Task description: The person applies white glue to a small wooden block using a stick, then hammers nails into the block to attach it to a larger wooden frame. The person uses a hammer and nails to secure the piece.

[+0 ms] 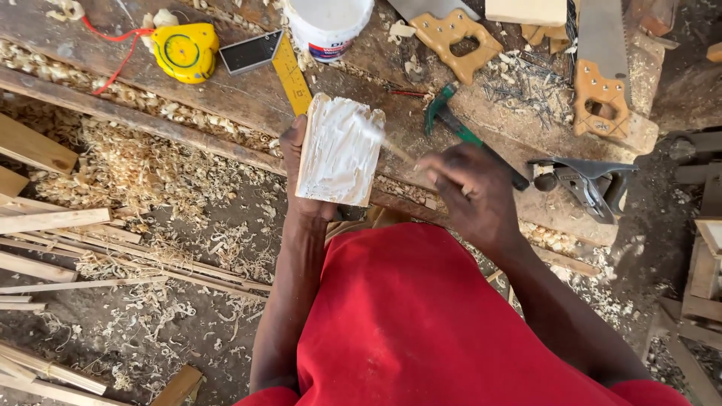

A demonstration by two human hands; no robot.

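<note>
Wood block (338, 154), gripped in my left hand (297, 162) over the workbench (226, 90) edge, looks nearly fully glue-coated; right hand (470, 192) pinches the spreading stick (387, 144).

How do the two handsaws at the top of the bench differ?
The right saw shows its toothed blade running up the bench; the left saw shows mostly its handle, with the blade cut off by the frame. The right saw's handle looks darker orange, the left saw's paler tan. Both lie flat among shavings with wooden handles.
</note>
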